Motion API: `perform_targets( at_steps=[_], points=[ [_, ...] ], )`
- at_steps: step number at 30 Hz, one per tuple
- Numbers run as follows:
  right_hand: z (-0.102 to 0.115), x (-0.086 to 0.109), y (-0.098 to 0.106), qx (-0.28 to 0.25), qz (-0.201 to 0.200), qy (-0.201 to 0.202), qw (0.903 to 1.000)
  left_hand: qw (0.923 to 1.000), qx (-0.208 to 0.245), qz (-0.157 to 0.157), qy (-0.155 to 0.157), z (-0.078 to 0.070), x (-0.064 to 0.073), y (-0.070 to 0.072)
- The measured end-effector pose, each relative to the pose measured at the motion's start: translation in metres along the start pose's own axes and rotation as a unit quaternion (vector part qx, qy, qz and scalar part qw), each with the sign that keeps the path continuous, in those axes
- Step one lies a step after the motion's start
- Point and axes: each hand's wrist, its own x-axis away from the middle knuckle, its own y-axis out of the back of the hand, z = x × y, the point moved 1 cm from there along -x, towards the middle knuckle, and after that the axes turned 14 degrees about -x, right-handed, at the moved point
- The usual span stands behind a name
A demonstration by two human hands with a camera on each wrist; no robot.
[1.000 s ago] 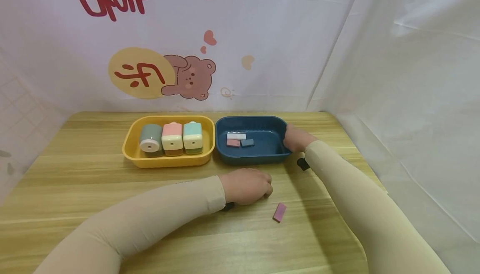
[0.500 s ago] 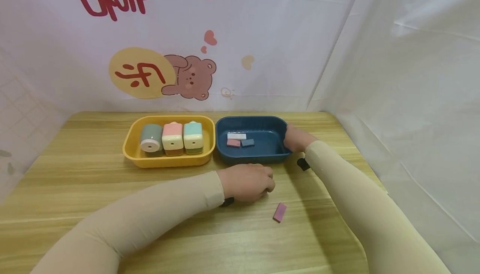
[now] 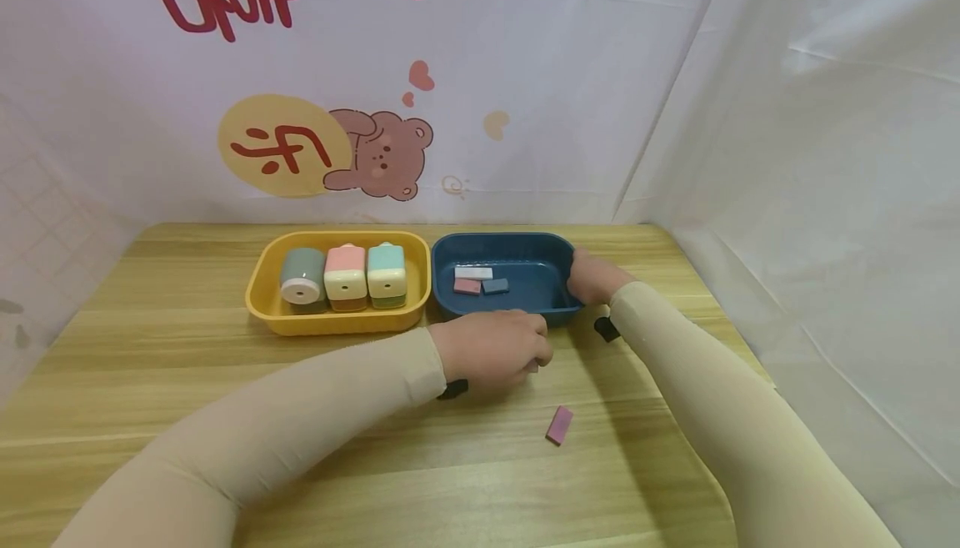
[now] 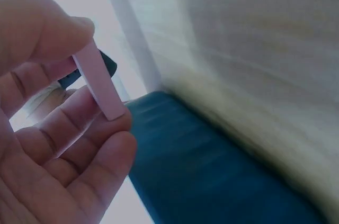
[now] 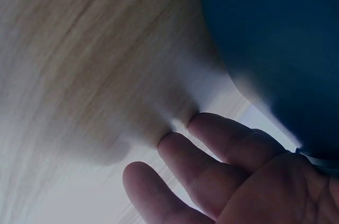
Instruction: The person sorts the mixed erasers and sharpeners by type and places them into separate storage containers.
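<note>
My left hand (image 3: 491,348) is in front of the blue tray (image 3: 491,319), its fingertips turned down. In the left wrist view it pinches a small pale pink eraser (image 4: 100,81) between thumb and fingers, over the blue tray's side. At the tray's right end, my right hand (image 3: 596,277) grips the rim; in the right wrist view several of its fingers (image 5: 196,166) lie along the outside, while the thumb is hidden. Inside the tray lie a white eraser (image 3: 473,273), a pink eraser (image 3: 467,286) and a grey-blue eraser (image 3: 495,285). A mauve eraser (image 3: 558,425) rests on the table nearer me.
Left of the blue tray, right beside it, stands a yellow tray (image 3: 258,302). It holds a grey pencil sharpener (image 3: 303,268), a pink one and a teal one. A printed white curtain (image 3: 525,72) hangs behind the wooden table (image 3: 150,348).
My left hand has risen off the table and moved forward to the blue tray's front edge, with the pale pink eraser now showing under its fingers. The right hand has stayed put.
</note>
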Motion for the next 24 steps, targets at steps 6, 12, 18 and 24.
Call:
perform_targets(
  at_steps=[6,12,18,24],
  points=[
    [-0.001,-0.001,-0.001,0.003,0.0,0.003,1.0,0.9999,0.004,-0.004,0.009,0.005,0.0,0.008],
    [-0.003,-0.003,-0.001,0.01,-0.008,0.019,0.9997,0.9997,-0.012,-0.015,0.014,0.013,-0.002,0.017],
    [-0.003,-0.002,-0.001,-0.014,-0.009,0.006,0.9998,0.9994,-0.007,-0.022,0.026,0.026,-0.003,0.025],
    [-0.004,-0.003,-0.001,-0.019,-0.006,-0.002,0.9998,0.9985,-0.008,-0.026,0.047,0.04,-0.006,0.028]
  ],
)
